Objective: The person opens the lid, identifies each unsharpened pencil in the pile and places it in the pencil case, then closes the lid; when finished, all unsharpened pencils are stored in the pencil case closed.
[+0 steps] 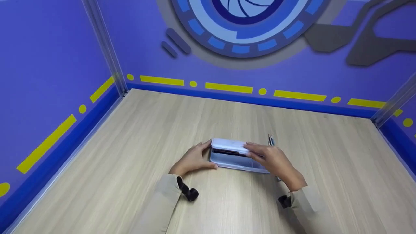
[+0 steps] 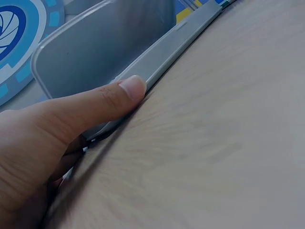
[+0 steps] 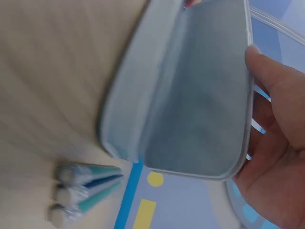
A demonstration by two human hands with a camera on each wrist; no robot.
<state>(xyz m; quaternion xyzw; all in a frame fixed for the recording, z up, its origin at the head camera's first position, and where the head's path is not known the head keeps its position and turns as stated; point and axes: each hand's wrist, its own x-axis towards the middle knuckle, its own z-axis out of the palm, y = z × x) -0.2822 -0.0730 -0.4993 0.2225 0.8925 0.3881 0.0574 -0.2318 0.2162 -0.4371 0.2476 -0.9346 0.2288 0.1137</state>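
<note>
A pale metal pencil case (image 1: 232, 160) lies on the table with its hinged lid (image 1: 229, 144) partly raised. My left hand (image 1: 194, 159) grips the case's left end. In the left wrist view its thumb (image 2: 131, 88) presses the front rim, while the other fingers are mostly hidden behind. The lid's free edge is pinched by my right hand (image 1: 272, 161), thumb on the inside and fingers behind it in the right wrist view. A dark strip shows under the lid in the head view; what it is I cannot tell. The wrist views show a bare grey inside.
Three slim teal and blue pen-like sticks (image 3: 90, 191) with round ends lie just right of the case, partly covered by my right hand in the head view. Blue-purple printed walls (image 1: 227, 78) border the wooden table (image 1: 162, 120) at the back and sides.
</note>
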